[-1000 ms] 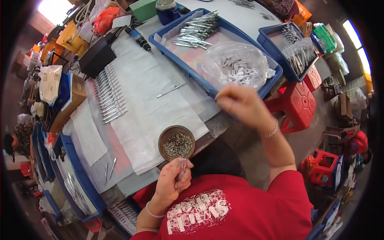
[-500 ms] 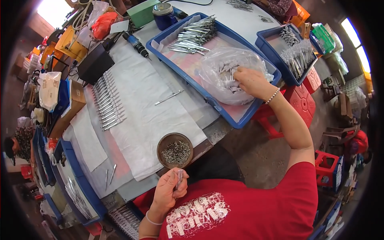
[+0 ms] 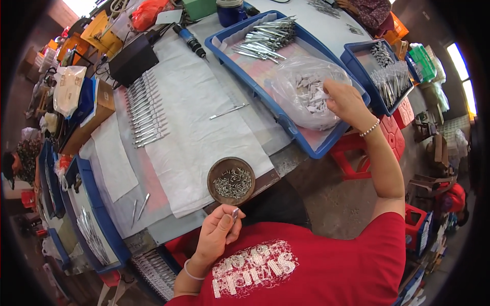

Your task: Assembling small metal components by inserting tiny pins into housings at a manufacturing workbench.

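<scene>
Bag of white pieces gaping in blue tray, likely for easy picking; right grip curled over its mouth, cannot tell if holding any. Left grip pinching 1 small shiny part just beside brown bowl of metal bits, presumably set close for quick reach.

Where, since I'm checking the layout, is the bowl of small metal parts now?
In the head view, the bowl sits below and slightly left of centre, at the near edge of the white sheet, just beyond the left hand.
</scene>
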The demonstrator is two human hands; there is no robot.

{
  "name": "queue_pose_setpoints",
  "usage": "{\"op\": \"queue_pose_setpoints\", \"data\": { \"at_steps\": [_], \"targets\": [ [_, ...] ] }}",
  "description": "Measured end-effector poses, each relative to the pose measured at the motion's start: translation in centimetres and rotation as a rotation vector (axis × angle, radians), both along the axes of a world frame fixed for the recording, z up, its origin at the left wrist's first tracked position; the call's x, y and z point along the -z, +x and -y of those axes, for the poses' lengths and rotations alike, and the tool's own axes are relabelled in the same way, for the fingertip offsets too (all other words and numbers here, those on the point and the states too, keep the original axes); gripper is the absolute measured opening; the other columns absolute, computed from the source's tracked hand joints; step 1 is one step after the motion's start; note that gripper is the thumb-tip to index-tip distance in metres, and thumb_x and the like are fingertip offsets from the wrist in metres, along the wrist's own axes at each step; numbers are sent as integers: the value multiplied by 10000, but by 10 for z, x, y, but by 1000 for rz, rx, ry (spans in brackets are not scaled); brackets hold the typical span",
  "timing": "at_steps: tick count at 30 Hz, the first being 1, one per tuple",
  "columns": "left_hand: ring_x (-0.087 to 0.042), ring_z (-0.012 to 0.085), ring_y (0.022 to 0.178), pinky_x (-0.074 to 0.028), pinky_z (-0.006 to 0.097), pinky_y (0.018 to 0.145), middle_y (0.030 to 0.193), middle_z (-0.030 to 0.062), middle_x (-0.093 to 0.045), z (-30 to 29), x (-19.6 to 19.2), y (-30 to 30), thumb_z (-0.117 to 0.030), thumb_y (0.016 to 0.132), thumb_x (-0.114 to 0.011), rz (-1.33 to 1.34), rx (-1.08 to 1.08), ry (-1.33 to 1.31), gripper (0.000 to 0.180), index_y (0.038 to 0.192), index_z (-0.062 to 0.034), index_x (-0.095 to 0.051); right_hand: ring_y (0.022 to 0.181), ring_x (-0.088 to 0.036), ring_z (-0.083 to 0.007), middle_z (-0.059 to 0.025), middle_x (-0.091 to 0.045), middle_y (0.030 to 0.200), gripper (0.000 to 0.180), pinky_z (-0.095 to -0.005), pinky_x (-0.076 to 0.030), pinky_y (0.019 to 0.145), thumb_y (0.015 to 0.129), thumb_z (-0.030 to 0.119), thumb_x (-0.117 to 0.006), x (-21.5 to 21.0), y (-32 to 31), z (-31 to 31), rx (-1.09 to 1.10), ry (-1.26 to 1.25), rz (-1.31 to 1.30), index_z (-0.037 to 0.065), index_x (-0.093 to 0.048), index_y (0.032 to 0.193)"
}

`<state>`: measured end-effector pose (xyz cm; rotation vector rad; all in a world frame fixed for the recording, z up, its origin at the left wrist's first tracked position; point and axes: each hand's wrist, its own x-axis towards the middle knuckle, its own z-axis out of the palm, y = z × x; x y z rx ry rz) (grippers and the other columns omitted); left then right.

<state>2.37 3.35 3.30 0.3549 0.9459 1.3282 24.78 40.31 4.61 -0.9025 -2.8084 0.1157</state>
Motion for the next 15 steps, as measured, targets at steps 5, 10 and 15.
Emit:
{"op": "queue_pose_setpoints", "data": {
  "at_steps": [5,10,15],
  "targets": [
    [-383,47,533,-317,174,487,673,7,-487,-4,-3,0,-219,1010,-437,-91,49,79,243,1059,3,-525,782,-607,-335,-152,-615,792,203,-408,-459,698,748,91,-614,-19,-7,4,136,-74,-63,17,-541,922],
    [-381,48,506,-317,173,476,682,26,-502,-14,-10,2,-189,1020,-397,20,-38,120,225,1041,-2,-519,752,-610,-136,-73,-640,812,175,-262,-462,677,758,57,-637,-48,-24,54,5,-506,-292,-4,-621,921],
    [-332,38,411,-246,180,402,509,-17,-437,-38,0,7,-345,1036,-310,-49,-247,12,407,1047,-21,-556,753,-603,-111,-40,-636,818,197,-236,-458,672,718,-7,-681,-35,-52,146,-269,-973,-369,9,-646,912]
  ]
}}
